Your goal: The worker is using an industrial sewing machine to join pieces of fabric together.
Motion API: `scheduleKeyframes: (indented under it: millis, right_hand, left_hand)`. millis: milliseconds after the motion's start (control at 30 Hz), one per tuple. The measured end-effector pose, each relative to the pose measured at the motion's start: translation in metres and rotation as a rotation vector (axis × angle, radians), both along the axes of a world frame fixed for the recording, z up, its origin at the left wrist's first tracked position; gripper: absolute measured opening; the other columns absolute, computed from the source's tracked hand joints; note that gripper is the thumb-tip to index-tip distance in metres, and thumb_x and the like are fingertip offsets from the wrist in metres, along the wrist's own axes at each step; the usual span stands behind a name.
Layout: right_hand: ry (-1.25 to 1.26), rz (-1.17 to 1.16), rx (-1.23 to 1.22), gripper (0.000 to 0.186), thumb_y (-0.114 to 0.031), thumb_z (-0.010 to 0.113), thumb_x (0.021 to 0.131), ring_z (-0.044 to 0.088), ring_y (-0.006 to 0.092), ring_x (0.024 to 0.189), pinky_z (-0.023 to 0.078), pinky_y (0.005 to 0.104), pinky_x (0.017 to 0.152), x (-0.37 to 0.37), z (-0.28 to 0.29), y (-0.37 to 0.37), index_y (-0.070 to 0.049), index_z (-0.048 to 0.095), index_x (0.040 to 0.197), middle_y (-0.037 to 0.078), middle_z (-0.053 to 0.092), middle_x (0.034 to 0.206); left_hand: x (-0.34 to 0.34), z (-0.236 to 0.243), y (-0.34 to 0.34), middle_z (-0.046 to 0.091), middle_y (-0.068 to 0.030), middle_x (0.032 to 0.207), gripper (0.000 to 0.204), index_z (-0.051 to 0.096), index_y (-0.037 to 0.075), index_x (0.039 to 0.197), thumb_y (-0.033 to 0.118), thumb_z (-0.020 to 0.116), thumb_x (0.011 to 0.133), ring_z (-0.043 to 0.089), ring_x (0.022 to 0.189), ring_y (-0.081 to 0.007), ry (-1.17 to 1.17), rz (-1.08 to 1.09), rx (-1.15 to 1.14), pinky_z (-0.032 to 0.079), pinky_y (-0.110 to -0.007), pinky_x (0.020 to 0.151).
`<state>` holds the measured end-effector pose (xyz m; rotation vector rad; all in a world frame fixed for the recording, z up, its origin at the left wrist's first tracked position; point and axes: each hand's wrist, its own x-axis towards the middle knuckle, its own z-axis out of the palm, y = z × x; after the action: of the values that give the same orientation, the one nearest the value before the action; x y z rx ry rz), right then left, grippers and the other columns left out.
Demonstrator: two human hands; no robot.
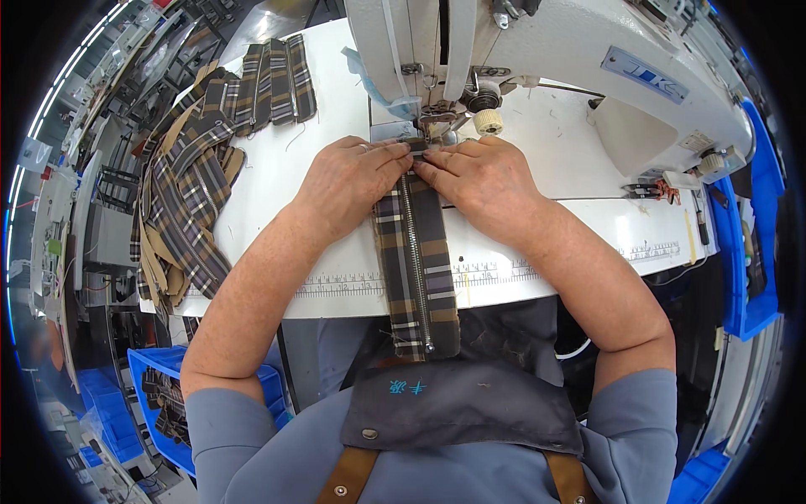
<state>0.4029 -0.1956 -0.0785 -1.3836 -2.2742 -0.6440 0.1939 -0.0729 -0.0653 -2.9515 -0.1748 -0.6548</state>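
Observation:
A long strip of dark plaid fabric with a metal zipper down its length runs from the sewing machine's needle area toward me. Its near end hangs over the table's front edge. My left hand presses on the strip's left side near the needle, fingers bent and close together. On the other side, my right hand holds the strip's far end down, its fingertips almost meeting the left ones. The part of the strip under the fingertips and presser foot is partly hidden.
A pile of plaid zippered pieces lies on the left of the white table. The machine's body stands at the back right. Small tools rest at the right. Blue bins stand on both sides.

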Motion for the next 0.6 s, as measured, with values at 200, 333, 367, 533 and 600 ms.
scheduleKeyframes:
  millis: [200, 333, 367, 533, 600]
  right_hand:
    - [0.008, -0.026, 0.009, 0.028, -0.015, 0.068, 0.082, 0.073, 0.0174, 0.093, 0.054, 0.0331, 0.075, 0.001, 0.002, 0.000, -0.008, 0.078, 0.107, 0.004, 0.077, 0.103]
    - [0.018, -0.047, 0.010, 0.027, -0.015, 0.068, 0.082, 0.073, 0.0175, 0.092, 0.054, 0.0338, 0.075, -0.001, 0.001, 0.000, -0.009, 0.079, 0.105, 0.003, 0.078, 0.104]
    - [0.020, -0.046, 0.007, 0.027, -0.015, 0.068, 0.082, 0.073, 0.0175, 0.092, 0.054, 0.0338, 0.075, 0.000, 0.000, 0.001, -0.009, 0.079, 0.105, 0.003, 0.078, 0.104]
    - [0.056, -0.045, -0.019, 0.026, -0.014, 0.066, 0.083, 0.072, 0.0172, 0.093, 0.054, 0.0343, 0.076, 0.005, 0.004, 0.001, -0.009, 0.080, 0.105, 0.002, 0.078, 0.104]
    - [0.070, -0.038, -0.022, 0.025, -0.014, 0.068, 0.083, 0.071, 0.0175, 0.094, 0.054, 0.0348, 0.076, 0.005, -0.001, 0.002, -0.009, 0.080, 0.104, 0.002, 0.078, 0.104]
  left_hand:
    - [0.002, -0.004, 0.001, 0.076, -0.0061, 0.120, 0.036, 0.077, 0.008, 0.111, -0.003, 0.067, 0.077, 0.074, 0.104, -0.0223, -0.044, 0.042, -0.029, 0.058, -0.036, 0.089]
    - [0.003, -0.005, 0.003, 0.077, -0.0058, 0.120, 0.037, 0.076, 0.008, 0.112, -0.003, 0.068, 0.078, 0.074, 0.106, -0.0228, -0.053, 0.042, -0.035, 0.058, -0.036, 0.091]
    - [0.002, -0.006, 0.004, 0.077, -0.0058, 0.120, 0.037, 0.076, 0.008, 0.112, -0.003, 0.068, 0.078, 0.074, 0.106, -0.0228, -0.051, 0.043, -0.037, 0.058, -0.036, 0.091]
    - [0.003, 0.013, -0.007, 0.074, -0.0130, 0.124, 0.051, 0.070, 0.005, 0.123, 0.008, 0.074, 0.073, 0.070, 0.117, -0.0326, 0.056, 0.050, -0.209, 0.050, -0.050, 0.112]
    - [0.002, 0.013, -0.010, 0.071, -0.0163, 0.128, 0.054, 0.069, 0.003, 0.125, 0.010, 0.073, 0.072, 0.068, 0.121, -0.0346, 0.091, 0.043, -0.206, 0.045, -0.052, 0.116]
